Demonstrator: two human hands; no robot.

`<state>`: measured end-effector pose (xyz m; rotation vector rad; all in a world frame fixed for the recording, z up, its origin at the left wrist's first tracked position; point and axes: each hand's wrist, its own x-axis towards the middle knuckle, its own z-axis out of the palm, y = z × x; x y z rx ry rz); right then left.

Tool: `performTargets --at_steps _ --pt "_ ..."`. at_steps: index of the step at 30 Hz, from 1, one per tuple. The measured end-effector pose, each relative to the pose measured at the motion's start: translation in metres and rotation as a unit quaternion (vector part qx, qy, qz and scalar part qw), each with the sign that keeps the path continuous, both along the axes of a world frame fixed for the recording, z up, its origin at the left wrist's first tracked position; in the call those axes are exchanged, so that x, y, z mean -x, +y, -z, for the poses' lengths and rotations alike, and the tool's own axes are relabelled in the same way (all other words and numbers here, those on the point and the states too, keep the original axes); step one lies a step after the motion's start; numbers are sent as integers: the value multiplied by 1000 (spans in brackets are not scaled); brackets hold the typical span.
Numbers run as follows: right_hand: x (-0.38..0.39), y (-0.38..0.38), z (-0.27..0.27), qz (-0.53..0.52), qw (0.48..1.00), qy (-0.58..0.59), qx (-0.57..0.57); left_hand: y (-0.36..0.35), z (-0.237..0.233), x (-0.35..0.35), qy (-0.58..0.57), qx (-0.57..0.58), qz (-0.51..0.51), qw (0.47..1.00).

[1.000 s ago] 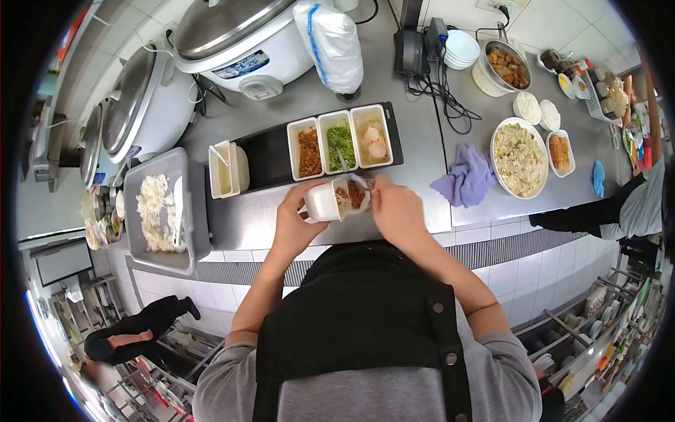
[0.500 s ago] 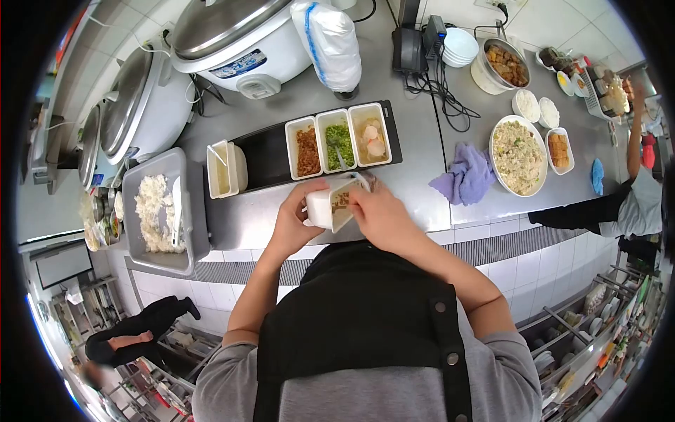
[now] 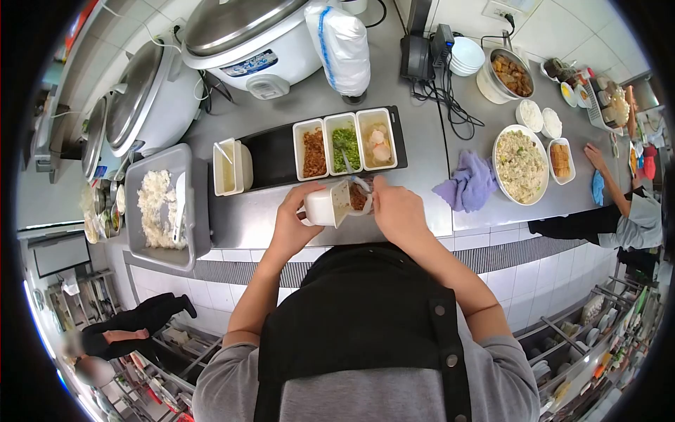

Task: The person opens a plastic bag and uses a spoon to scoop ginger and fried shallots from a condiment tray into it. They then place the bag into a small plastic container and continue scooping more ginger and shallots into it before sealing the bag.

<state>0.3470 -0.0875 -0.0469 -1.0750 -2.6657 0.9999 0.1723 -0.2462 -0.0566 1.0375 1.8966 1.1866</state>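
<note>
My left hand (image 3: 292, 219) grips a white rectangular container (image 3: 323, 206), tilted with its mouth toward the right. My right hand (image 3: 399, 211) pinches the edge of a small clear plastic bag (image 3: 362, 183), held at the container's mouth. Brown bits (image 3: 358, 200) show in the bag's opening. Just beyond my hands lies a long black tray (image 3: 270, 159). It carries white tubs of brown crumbly topping (image 3: 314, 152), chopped green onion (image 3: 342, 139) with a spoon in it, and a pale food (image 3: 378, 146). Another white tub (image 3: 224, 171) stands at its left end.
A grey bin of rice (image 3: 199, 211) with a white paddle is at left, rice cookers (image 3: 246, 49) behind. To the right lie a purple cloth (image 3: 467, 184), a bowl of fried rice (image 3: 520, 165) and a pot (image 3: 493, 88). A person (image 3: 619, 221) stands at far right, another (image 3: 133, 330) lower left.
My right hand has drawn back from the container's mouth to the right, bringing the bag with brown bits into view. The person at far right has lowered an arm onto the counter.
</note>
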Motion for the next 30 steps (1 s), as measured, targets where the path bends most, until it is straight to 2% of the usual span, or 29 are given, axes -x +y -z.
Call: performTargets --at_steps 2,5,9,11,13,15,19,20,22,24,25,27,30 --pt "-4 -2 -14 -15 999 35 3 0 -1 -1 4 -4 4 1000" --pt "8 -13 13 -46 996 68 -21 5 -1 -1 -7 -6 18 1000" --pt "4 1 8 -5 999 33 -33 -9 4 17 -43 3 8 999" --pt "-9 6 -24 1 999 53 3 -23 18 34 -142 -60 28 988" --pt "-11 4 -38 -14 997 63 34 -33 25 44 -131 -62 41 989" --pt "-7 2 -40 -92 973 205 56 -42 31 45 -280 -58 -21 958" --pt "22 -18 -27 -150 962 228 -11 -48 43 46 -389 -125 -41 912" --pt "28 -24 -23 -153 957 245 5 -46 43 46 -388 -129 -44 911" --pt "33 -35 -15 -160 952 260 22 -42 42 44 -194 -84 21 977" --pt "34 -44 -9 -147 965 195 94 -38 34 33 -172 -89 4 981" --pt "32 -45 0 -151 965 193 93 -36 28 29 -149 -90 -10 985" --pt "30 -40 9 -73 993 91 29 -37 18 26 -123 -81 -25 989" --pt "24 -34 -4 -48 993 100 37 -39 13 22 -149 -52 -53 986"
